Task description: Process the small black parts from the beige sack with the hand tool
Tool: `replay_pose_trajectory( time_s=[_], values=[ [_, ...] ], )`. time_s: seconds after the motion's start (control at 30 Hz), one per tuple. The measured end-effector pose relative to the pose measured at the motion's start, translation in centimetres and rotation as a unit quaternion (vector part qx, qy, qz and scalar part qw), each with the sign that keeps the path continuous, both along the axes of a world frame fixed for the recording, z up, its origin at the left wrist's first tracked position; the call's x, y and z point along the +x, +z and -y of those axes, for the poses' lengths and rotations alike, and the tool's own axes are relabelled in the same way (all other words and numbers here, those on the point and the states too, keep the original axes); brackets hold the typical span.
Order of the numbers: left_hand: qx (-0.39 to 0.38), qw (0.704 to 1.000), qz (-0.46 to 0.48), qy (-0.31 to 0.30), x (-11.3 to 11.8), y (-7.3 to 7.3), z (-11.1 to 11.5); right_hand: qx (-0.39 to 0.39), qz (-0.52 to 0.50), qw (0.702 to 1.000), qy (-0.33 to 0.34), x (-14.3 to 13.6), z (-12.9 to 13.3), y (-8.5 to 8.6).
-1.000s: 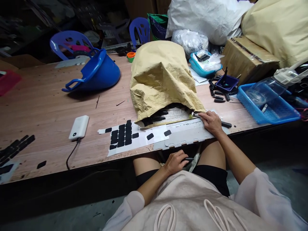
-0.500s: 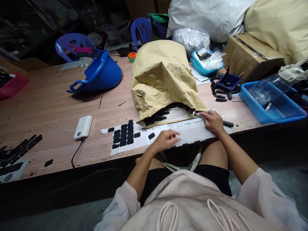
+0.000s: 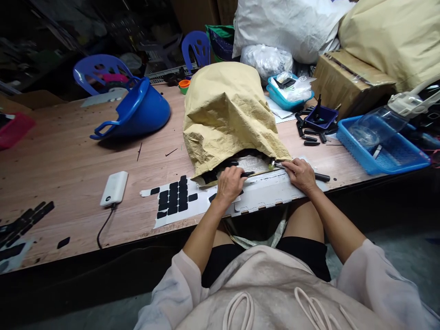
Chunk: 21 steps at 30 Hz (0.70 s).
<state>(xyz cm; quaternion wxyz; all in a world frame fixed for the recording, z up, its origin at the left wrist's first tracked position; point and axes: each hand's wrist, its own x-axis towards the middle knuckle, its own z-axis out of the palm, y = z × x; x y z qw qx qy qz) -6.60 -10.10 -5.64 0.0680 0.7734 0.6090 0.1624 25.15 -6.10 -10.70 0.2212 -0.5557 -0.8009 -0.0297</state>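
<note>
A tan sack lies with its mouth facing me, and black plastic pieces show inside. At that mouth, my left hand has its fingers closed around a slim black plastic piece. My right hand is wrapped round what looks like a small hammer, with a metal shaft, a yellowish tip and a black handle. That hand rests by the sack's right corner. Beneath both hands runs a white cardboard strip along the table edge. Black rounded stickers sit on white backing paper at the left.
A blue tub lies tilted beyond a white power bank with a cable. On the right stand a blue basket holding a clear jug, a small purple tray amid black parts, and a cardboard box.
My left hand has moved up from the strip to the sack's mouth and closed on a black plastic piece. The right hand keeps its hold on the hammer.
</note>
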Motion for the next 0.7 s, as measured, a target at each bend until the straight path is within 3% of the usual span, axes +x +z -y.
replay_pose_trajectory(
  time_s=[0.1,0.2,0.5,0.7],
  values=[
    [-0.012,0.997,0.039,-0.068,2.7,-1.1,-0.1,0.002,-0.005,1.000,-0.002,0.0,0.0,0.0],
    [-0.037,0.995,0.070,-0.063,4.3,-2.3,-0.6,0.003,-0.003,1.000,0.000,0.0,0.1,0.0],
    [-0.062,0.980,0.186,-0.009,3.6,-4.1,-1.4,0.002,-0.001,1.000,0.005,0.2,-0.1,0.2],
    [-0.074,0.973,0.218,0.004,3.7,-4.2,-1.7,-0.014,-0.083,0.996,0.029,-2.1,2.5,2.1]
  ],
)
